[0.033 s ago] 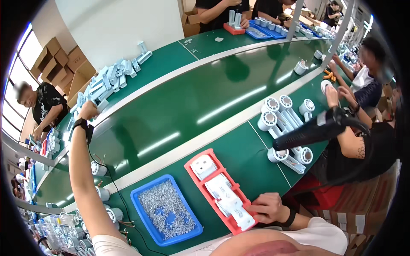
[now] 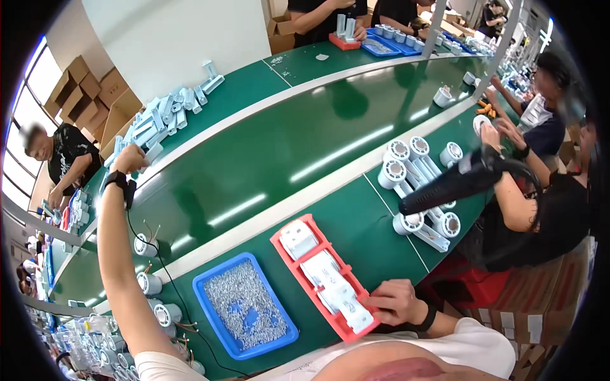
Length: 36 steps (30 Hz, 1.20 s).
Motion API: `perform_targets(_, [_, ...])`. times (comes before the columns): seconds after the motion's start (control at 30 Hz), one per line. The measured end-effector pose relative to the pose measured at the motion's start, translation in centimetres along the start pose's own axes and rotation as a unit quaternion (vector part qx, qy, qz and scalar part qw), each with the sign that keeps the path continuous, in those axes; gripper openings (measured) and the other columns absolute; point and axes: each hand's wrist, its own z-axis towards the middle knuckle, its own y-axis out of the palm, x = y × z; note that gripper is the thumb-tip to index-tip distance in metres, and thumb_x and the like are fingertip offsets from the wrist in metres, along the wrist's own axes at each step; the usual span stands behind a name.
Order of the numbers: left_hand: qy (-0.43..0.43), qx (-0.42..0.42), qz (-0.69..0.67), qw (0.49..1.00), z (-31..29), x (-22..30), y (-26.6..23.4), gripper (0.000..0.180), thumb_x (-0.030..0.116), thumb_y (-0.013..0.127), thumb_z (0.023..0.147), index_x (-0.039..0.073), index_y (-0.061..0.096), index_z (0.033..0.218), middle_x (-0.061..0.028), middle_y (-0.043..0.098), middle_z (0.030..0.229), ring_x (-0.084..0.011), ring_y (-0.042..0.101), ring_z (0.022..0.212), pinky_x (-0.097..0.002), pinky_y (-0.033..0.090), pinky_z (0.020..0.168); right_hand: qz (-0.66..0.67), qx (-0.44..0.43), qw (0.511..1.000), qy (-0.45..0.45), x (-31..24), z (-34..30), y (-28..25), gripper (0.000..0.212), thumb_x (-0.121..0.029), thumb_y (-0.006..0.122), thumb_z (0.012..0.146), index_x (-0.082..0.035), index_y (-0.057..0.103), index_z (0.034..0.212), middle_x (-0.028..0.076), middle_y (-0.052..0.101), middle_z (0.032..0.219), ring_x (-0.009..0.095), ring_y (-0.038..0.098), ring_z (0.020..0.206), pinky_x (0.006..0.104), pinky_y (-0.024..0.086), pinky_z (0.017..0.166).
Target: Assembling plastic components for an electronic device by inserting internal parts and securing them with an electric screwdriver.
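My left hand (image 2: 129,159) reaches across the belt to a pile of light-blue plastic housings (image 2: 152,127) on the far left. Its fingers are curled at a housing (image 2: 153,151) on the pile's near edge, partly hidden by the hand. By my body, my right hand (image 2: 397,301) is closed on the near right edge of a long red tray (image 2: 309,287). Inside the tray lie a light-coloured plastic piece (image 2: 298,239) and a white housing (image 2: 337,287). Left of it stands a blue tray (image 2: 201,298) of small metal screws (image 2: 238,286).
A green conveyor belt (image 2: 267,171) runs between the benches. Round light-blue motor units with handles (image 2: 416,174) stand on the right, under a black hanging tool (image 2: 445,188). More motor units (image 2: 166,314) and a black cable (image 2: 181,295) are at left. Co-workers (image 2: 534,197) sit nearby.
The whole view has shifted slightly, so the trays appear a little higher and further left. Both hands stay at the same things.
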Motion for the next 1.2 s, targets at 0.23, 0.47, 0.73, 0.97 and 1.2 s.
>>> perform_targets(0.23, [0.308, 0.117, 0.161, 0.93, -24.5, 15.8, -11.0, 0.012, 0.002, 0.075, 0.074, -0.001, 0.073, 0.086, -0.0136, 0.067, 0.081, -0.0271, 0.065, 0.074, -0.0361, 0.051, 0.067, 0.183, 0.161, 0.969, 0.029, -1.3, -1.3, -0.1, 0.041, -0.036, 0.053, 0.101, -0.001, 0.073, 0.096, 0.007, 0.058, 0.063, 0.017, 0.055, 0.049, 0.0287, 0.04, 0.045])
perform_targets(0.47, [0.581, 0.224, 0.266, 0.736, -48.4, 24.6, -9.3, 0.015, 0.006, 0.073, 0.072, 0.005, 0.064, 0.084, -0.0057, 0.055, 0.076, -0.0219, 0.055, 0.066, -0.0347, 0.044, 0.058, 0.507, -0.016, 0.851, 0.139, -11.2, 4.8, -5.6, 0.097, -0.081, 0.042, 0.087, 0.008, 0.056, 0.123, 0.012, 0.067, 0.082, 0.013, 0.062, 0.059, 0.0201, 0.042, 0.046])
perform_targets(0.73, [0.591, 0.176, 0.141, 0.774, -58.9, 26.1, -1.0, 0.015, 0.012, 0.072, 0.07, 0.006, 0.06, 0.077, -0.001, 0.046, 0.065, -0.0117, 0.048, 0.059, -0.0287, 0.039, 0.053, 0.629, -0.13, 0.756, 0.13, -15.6, 4.1, -2.9, 0.096, -0.066, 0.068, 0.083, 0.011, 0.044, 0.134, 0.02, 0.069, 0.095, 0.021, 0.068, 0.067, 0.0232, 0.05, 0.053])
perform_targets(0.97, [0.02, 0.233, -0.133, 0.963, -59.8, 13.7, 5.7, 0.047, 0.007, 0.074, 0.084, 0.008, 0.06, 0.129, -0.0081, 0.061, 0.095, -0.0279, 0.06, 0.078, -0.0362, 0.051, 0.068, 0.556, -0.1, 0.814, 0.132, -6.5, -0.3, -4.3, 0.082, -0.054, 0.074, 0.086, 0.008, 0.046, 0.132, 0.015, 0.067, 0.093, 0.017, 0.066, 0.072, 0.0236, 0.05, 0.056])
perform_targets(1.2, [0.055, 0.284, 0.19, 0.938, -48.7, 3.6, 13.0, 0.043, 0.006, 0.074, 0.08, 0.007, 0.063, 0.122, -0.0089, 0.061, 0.115, -0.0296, 0.065, 0.095, -0.04, 0.055, 0.079, 0.507, 0.054, 0.843, 0.172, -1.1, 0.1, -2.2, 0.073, -0.05, 0.069, 0.092, 0.006, 0.046, 0.133, 0.011, 0.064, 0.086, 0.013, 0.06, 0.068, 0.0238, 0.046, 0.054])
